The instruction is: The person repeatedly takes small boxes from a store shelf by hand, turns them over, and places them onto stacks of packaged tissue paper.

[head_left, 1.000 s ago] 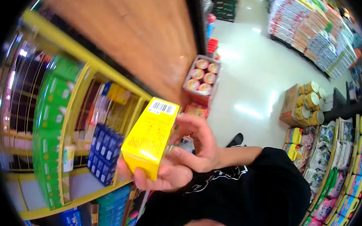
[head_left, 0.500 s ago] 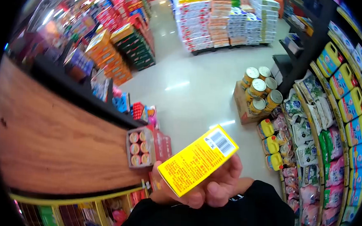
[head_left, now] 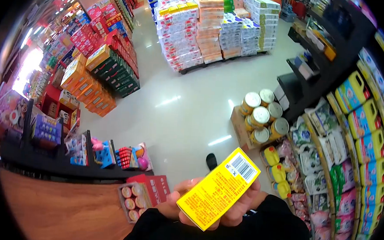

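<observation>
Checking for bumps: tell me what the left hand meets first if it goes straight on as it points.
Most likely the yellow box, which the left hand appears to touch; depth is hard to judge.

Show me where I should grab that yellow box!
I'd probably grip the yellow box by its two long sides, where the left hand and right hand are, coming from left and right: they're straight, leaving the barcode uncovered.
</observation>
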Demonstrator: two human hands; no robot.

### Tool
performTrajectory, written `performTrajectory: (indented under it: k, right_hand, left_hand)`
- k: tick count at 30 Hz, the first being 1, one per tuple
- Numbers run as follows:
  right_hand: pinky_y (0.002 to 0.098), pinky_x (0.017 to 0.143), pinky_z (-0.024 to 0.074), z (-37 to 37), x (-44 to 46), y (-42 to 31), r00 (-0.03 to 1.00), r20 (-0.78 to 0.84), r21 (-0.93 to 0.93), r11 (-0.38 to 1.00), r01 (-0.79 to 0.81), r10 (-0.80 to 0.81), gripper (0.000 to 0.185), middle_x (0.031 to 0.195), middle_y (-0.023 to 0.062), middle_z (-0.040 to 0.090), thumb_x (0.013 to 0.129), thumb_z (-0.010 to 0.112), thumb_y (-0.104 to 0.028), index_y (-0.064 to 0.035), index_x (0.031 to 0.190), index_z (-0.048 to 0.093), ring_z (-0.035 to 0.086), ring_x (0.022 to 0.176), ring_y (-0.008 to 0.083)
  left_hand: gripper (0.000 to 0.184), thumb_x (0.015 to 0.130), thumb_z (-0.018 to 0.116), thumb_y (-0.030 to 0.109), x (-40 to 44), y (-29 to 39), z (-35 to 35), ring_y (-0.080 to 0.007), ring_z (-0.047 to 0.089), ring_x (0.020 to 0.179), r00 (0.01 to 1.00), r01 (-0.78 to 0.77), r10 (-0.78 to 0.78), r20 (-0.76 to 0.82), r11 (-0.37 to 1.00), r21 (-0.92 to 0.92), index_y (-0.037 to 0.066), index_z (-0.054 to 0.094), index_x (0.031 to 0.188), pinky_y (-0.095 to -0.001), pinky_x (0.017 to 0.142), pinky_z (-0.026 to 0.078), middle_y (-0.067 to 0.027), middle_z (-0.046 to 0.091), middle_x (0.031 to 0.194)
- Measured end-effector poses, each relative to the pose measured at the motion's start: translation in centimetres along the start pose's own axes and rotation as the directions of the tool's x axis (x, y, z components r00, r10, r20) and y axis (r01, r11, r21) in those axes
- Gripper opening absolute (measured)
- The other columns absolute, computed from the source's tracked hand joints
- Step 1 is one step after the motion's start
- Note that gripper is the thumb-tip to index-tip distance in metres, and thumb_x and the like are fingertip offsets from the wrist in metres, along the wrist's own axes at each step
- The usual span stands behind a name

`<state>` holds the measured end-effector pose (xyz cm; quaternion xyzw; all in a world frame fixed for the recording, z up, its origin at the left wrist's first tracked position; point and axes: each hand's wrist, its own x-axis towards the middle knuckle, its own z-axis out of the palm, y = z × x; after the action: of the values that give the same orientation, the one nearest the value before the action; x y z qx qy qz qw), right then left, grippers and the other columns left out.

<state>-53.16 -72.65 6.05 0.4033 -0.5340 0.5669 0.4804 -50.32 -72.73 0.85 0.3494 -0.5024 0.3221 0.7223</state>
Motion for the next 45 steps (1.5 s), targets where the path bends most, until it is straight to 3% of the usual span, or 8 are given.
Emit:
performTrajectory:
  k: [5, 10, 18, 27, 31, 34, 39, 45]
  right_hand:
    - [0.0440, 0.091, 0.0537, 13.1, -0.2, 2.1, 0.992, -0.108, 0.009, 0.998, 0.065, -0.063, 0.049, 0.122, 0.0137, 0.061, 0.092, 0.066, -0.034, -0.0114, 0.132, 0.049, 0.068, 0.103, 0.0272]
    - [0.0457, 0.089, 0.0537, 24.3, -0.3, 4.6, 0.985, -0.154, 0.040, 0.995, 0.088, -0.080, 0.047, 0.120, 0.0124, 0.057, 0.091, 0.066, -0.035, -0.0118, 0.128, 0.048, 0.068, 0.100, 0.0278]
    - [0.0483, 0.087, 0.0537, 42.4, -3.2, 9.7, 0.974, -0.222, 0.091, 0.993, 0.073, -0.051, 0.045, 0.116, 0.0104, 0.051, 0.088, 0.065, -0.038, -0.0124, 0.120, 0.048, 0.066, 0.094, 0.0288]
    - [0.0500, 0.081, 0.0551, 64.5, -2.9, 16.1, 0.980, -0.190, 0.225, 0.974, -0.014, 0.058, 0.047, 0.110, 0.0074, 0.044, 0.084, 0.068, -0.043, -0.0123, 0.112, 0.047, 0.064, 0.085, 0.0296]
    - [0.0563, 0.086, 0.0535, 71.4, -2.5, 16.9, 0.961, 0.144, 0.608, 0.746, -0.273, 0.235, 0.037, 0.125, 0.0215, 0.043, 0.084, 0.064, -0.026, -0.0101, 0.112, 0.046, 0.060, 0.100, 0.0407]
    - [0.0662, 0.103, 0.0399, 76.1, -6.2, 18.9, 0.880, 0.426, 0.816, 0.330, -0.475, 0.212, 0.024, 0.139, 0.0410, 0.036, 0.089, 0.051, -0.009, -0.0088, 0.112, 0.047, 0.048, 0.121, 0.0546]
    - [0.0259, 0.077, 0.0493, 86.1, -9.1, 18.4, 0.130, 0.977, 0.190, -0.407, -0.894, 0.171, 0.063, 0.122, 0.0181, 0.057, 0.094, 0.049, 0.001, -0.0018, 0.151, 0.022, 0.061, 0.090, 0.0138]
    - [0.0198, 0.054, 0.0381, 101.2, -15.5, 17.5, -0.065, 0.998, -0.062, -0.279, -0.958, 0.001, 0.060, 0.080, 0.0013, 0.057, 0.093, 0.059, -0.002, -0.0030, 0.146, 0.031, 0.048, 0.061, 0.0036]
  left_hand:
    - [0.051, 0.097, 0.054, 0.040, -0.8, -5.3, 10.8, -0.0314, 0.036, 0.132, 0.996, -0.088, 0.084, 0.030, 0.974, 0.211, 0.020, 0.040, 0.142, -0.0404, 0.076, 0.052, -0.0013, 0.033, 0.146]
    - [0.063, 0.090, 0.057, 0.053, 7.8, -9.0, 24.6, -0.0404, 0.034, 0.130, 0.671, -0.741, 0.699, 0.247, 0.619, 0.259, 0.019, 0.040, 0.140, -0.0582, 0.078, 0.049, -0.0070, 0.033, 0.145]
    - [0.072, 0.087, 0.058, 0.040, -0.3, -13.3, 41.6, -0.0390, 0.035, 0.131, 0.816, -0.577, 0.550, 0.178, 0.749, 0.326, 0.011, 0.025, 0.144, -0.0543, 0.089, 0.044, -0.0136, 0.028, 0.147]
    - [0.085, 0.084, 0.059, 0.026, -10.8, -18.5, 61.2, -0.0374, 0.036, 0.133, 0.979, 0.007, 0.025, 0.204, 0.989, -0.151, 0.002, 0.009, 0.148, -0.0499, 0.102, 0.038, -0.0211, 0.024, 0.149]
    - [0.091, 0.082, 0.059, 0.020, -15.6, -21.6, 66.2, -0.0366, 0.037, 0.133, 0.517, 0.856, -0.629, 0.580, 0.356, -0.376, -0.002, 0.002, 0.150, -0.0479, 0.108, 0.036, -0.0245, 0.022, 0.149]
    - [0.096, 0.081, 0.059, 0.015, -16.0, -25.4, 71.3, -0.0361, 0.038, 0.134, 0.337, 0.933, -0.661, 0.671, 0.137, -0.334, -0.005, -0.003, 0.152, -0.0464, 0.112, 0.034, -0.0269, 0.020, 0.150]
    - [0.087, 0.088, 0.052, 0.005, -16.3, -33.4, 80.3, -0.0371, 0.028, 0.140, 0.481, 0.871, -0.548, 0.684, 0.387, -0.303, -0.004, -0.005, 0.153, -0.0510, 0.117, 0.023, -0.0249, 0.018, 0.150]
    - [0.077, 0.092, 0.053, 0.003, -21.3, -45.4, 90.3, -0.0322, 0.036, 0.136, 0.418, 0.898, -0.651, 0.634, 0.401, -0.181, -0.005, 0.005, 0.152, -0.0446, 0.112, 0.033, -0.0213, 0.021, 0.150]
